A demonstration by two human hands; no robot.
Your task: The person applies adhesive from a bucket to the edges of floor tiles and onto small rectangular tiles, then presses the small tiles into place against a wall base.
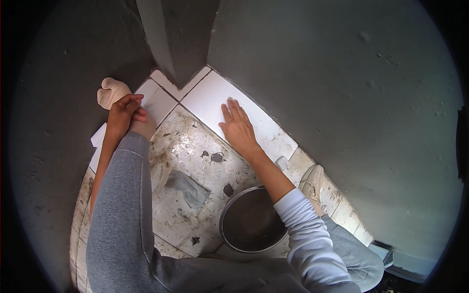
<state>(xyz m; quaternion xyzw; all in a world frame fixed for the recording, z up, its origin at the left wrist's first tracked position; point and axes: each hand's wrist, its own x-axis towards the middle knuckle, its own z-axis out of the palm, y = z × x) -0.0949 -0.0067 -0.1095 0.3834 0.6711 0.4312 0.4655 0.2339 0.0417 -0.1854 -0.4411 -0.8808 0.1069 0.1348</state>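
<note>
My right hand (pixel 238 128) lies palm down on a clean white floor tile (pixel 263 121), fingers stretched forward. A small greyish piece (pixel 230 98) shows at the fingertips; what is under the fingers is hidden. Over my left knee rests my left hand (pixel 128 111), its fingers loosely bent and apart, with nothing seen in it. Between my legs is a dirty tile (pixel 172 219) with brown stains and dark chipped spots. A crumpled grey cloth (pixel 188 188) lies on it. Beneath my right forearm stands a round metal bowl (pixel 253 223), partly covered by the arm.
A small pale block (pixel 281 163) sits by my right forearm, near my beige right shoe (pixel 311 183). Dark grey walls (pixel 329 91) rise on both sides, and a column (pixel 176 40) juts into the corner. A grey-blue edge (pixel 383 252) is at the lower right.
</note>
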